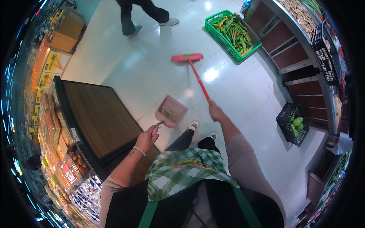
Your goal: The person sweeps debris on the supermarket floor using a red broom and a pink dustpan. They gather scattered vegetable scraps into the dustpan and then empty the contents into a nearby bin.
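Observation:
My left hand (pixel 146 139) grips the short handle of a pink dustpan (pixel 178 107). A small heap of brownish debris (pixel 167 114) lies in its pan, toward the handle side. In my right hand (pixel 216 111) is the red stick of a broom (pixel 201 84), stretched out ahead of me. The broom's pink head (pixel 186 58) is well beyond the dustpan and looks slightly blurred. Bits of green show along the far side of that head. Whether the bristles touch the tiles I cannot tell.
A green plastic crate (pixel 218 42) of chili peppers (pixel 235 33) sits on the floor at upper right. Farther down that side is a black crate (pixel 285 121) with green produce (pixel 297 122). On the left stands a wood-panelled display stand (pixel 99 114) beside packaged food (pixel 52 128). A person's legs (pixel 128 20) appear ahead.

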Demonstrator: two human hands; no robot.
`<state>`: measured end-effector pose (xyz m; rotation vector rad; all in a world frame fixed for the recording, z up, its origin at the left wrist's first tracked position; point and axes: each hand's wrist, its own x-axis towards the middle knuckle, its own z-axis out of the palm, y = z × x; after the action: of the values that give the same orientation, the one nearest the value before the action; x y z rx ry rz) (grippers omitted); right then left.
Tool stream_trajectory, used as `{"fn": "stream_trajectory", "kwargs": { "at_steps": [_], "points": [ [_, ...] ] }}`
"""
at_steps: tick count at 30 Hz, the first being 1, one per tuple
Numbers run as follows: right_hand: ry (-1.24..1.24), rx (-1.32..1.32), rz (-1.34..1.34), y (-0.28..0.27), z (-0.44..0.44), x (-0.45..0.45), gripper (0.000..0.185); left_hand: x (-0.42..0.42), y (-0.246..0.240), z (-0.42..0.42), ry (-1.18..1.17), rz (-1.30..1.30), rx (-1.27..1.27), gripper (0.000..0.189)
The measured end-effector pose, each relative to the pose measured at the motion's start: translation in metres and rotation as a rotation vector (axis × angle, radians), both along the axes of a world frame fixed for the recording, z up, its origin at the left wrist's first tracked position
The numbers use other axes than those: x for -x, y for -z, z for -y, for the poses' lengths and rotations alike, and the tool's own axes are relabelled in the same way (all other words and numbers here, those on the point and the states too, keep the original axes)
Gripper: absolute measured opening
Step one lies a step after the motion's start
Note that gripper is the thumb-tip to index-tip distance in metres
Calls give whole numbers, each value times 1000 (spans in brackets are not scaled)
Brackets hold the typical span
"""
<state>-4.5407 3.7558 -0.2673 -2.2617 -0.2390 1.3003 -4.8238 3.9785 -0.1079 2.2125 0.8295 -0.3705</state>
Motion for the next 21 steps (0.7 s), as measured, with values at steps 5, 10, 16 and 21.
{"fn": "stream_trajectory", "kwargs": {
  "at_steps": [5, 10, 16, 21],
  "points": [
    [-286, 81, -201, -59, 116, 135, 56, 10, 5, -11, -48, 40, -39, 39],
    [0, -177, -471, -159, 188, 151, 51, 20, 9, -14, -42, 64, -67, 38],
    [-11, -77, -324, -173, 168, 117, 48, 56, -6, -25, -50, 36, -120, 36],
    [-103, 89, -221, -142, 126, 87, 59, 90, -17, -32, 25, 9, -129, 39]
  ]
}}
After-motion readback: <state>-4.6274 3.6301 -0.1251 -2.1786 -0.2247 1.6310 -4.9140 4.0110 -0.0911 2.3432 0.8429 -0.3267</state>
